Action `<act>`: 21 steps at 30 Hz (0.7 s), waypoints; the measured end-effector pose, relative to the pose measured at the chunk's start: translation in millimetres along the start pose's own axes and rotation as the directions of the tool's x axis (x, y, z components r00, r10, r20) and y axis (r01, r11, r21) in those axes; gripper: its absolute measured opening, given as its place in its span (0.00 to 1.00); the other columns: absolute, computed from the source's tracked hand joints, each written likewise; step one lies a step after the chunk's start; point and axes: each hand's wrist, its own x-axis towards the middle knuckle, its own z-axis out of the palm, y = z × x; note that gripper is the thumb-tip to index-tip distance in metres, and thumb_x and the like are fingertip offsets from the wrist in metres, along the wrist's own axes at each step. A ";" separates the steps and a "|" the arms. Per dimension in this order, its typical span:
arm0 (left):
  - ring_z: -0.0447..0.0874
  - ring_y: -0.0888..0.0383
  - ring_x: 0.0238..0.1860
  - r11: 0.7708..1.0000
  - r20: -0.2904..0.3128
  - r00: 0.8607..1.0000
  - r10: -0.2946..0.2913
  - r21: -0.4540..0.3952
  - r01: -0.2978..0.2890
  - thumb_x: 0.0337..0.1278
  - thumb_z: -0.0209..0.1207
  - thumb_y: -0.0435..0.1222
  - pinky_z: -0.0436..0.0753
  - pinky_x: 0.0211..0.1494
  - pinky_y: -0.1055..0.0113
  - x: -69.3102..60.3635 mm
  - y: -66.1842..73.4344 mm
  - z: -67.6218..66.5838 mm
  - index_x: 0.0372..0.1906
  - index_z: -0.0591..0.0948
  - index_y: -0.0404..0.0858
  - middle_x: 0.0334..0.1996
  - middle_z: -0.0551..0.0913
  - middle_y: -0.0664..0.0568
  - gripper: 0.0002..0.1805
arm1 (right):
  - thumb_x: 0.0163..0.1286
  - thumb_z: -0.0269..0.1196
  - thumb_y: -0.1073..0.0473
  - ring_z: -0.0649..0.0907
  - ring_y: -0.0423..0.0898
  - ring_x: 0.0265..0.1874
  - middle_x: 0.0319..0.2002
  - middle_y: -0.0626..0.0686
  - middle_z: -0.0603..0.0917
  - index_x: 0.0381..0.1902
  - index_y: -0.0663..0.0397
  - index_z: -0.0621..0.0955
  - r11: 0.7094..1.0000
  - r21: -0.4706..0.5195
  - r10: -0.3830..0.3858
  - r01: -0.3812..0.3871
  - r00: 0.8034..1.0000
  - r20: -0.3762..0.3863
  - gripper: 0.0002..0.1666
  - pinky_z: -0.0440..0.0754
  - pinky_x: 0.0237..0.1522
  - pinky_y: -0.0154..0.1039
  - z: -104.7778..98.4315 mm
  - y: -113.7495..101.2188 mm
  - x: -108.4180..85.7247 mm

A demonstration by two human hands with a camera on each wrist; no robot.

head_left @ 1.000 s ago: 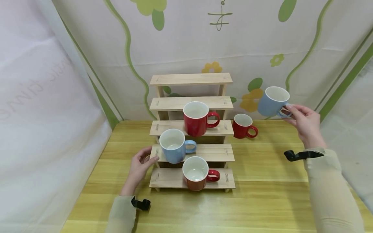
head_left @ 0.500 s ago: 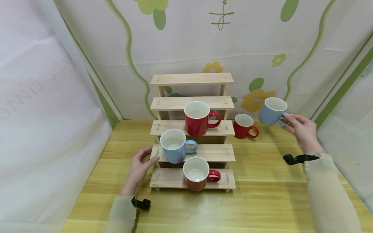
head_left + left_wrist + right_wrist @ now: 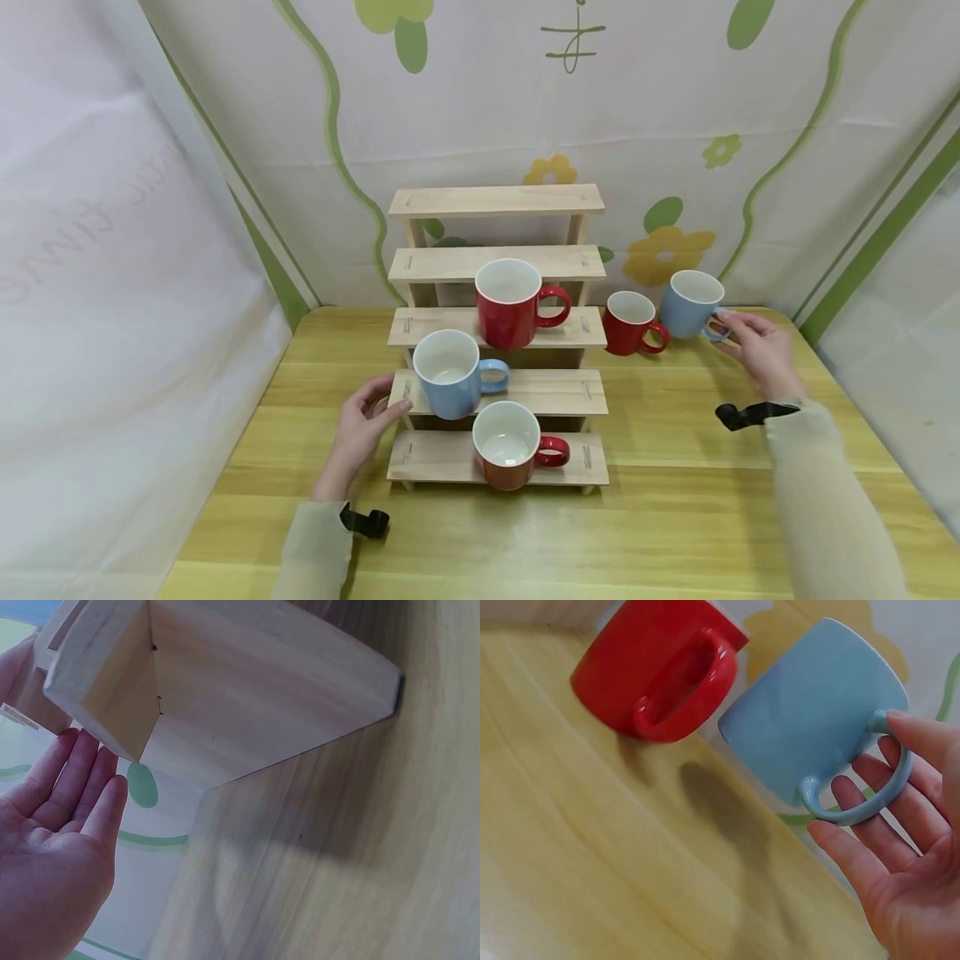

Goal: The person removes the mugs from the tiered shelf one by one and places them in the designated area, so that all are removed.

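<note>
A: What's the R hand (image 3: 757,354) got?
B: A blue mug (image 3: 682,317), pinched by its handle. It's at the back of the counter (image 3: 675,517), on the R side, just next to a red mug (image 3: 626,333).
A: Is it sitting down?
B: Can't tell for sure. The R wrist view makes it look a tiny bit up off the wood. The red mug stands on the counter.
A: OK, & the L hand (image 3: 363,429)?
B: Holding the L end of the wooden rack (image 3: 498,201), w/ its thumb on top of the 2nd step from the bottom.
A: What's on the rack?
B: 3 mugs, all white inside: a bottom mug (image 3: 504,475) w/ a red handle on the 1st step, another blue mug (image 3: 450,396) on the 2nd, & a shiny red mug (image 3: 507,323) on the 3rd. Handles all point R.
A: Behind?
B: White cloth (image 3: 465,108) w/ flowers.
</note>
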 end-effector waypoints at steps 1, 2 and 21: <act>0.74 0.52 0.62 1.000 0.002 1.000 0.002 -0.002 -0.002 0.62 0.69 0.32 0.76 0.65 0.68 -0.1 0.5 0.3 0.65 0.75 0.28 0.63 0.76 0.40 0.28 | 0.72 0.65 0.68 0.89 0.45 0.42 0.41 0.52 0.89 0.43 0.65 0.86 1.000 0.006 0.005 -0.005 1.000 -0.001 0.05 0.87 0.43 0.40 -0.8 2.6 0.1; 0.74 0.53 0.62 1.000 0.003 1.000 0.004 -0.004 -0.004 0.62 0.69 0.31 0.76 0.65 0.69 0.1 0.5 0.4 0.65 0.75 0.28 0.63 0.76 0.39 0.28 | 0.72 0.65 0.68 0.89 0.44 0.41 0.41 0.51 0.89 0.43 0.65 0.86 1.000 0.007 0.014 -0.014 1.000 -0.001 0.05 0.87 0.43 0.40 -1.8 4.9 0.2; 0.74 0.52 0.62 1.000 -0.001 1.000 0.016 0.003 -0.016 0.62 0.69 0.30 0.75 0.66 0.66 0.1 -0.4 0.7 0.64 0.75 0.28 0.62 0.76 0.40 0.27 | 0.73 0.64 0.68 0.88 0.45 0.45 0.43 0.51 0.88 0.47 0.68 0.86 0.997 0.027 0.070 -0.070 0.997 0.015 0.09 0.83 0.51 0.42 -6.6 28.0 3.0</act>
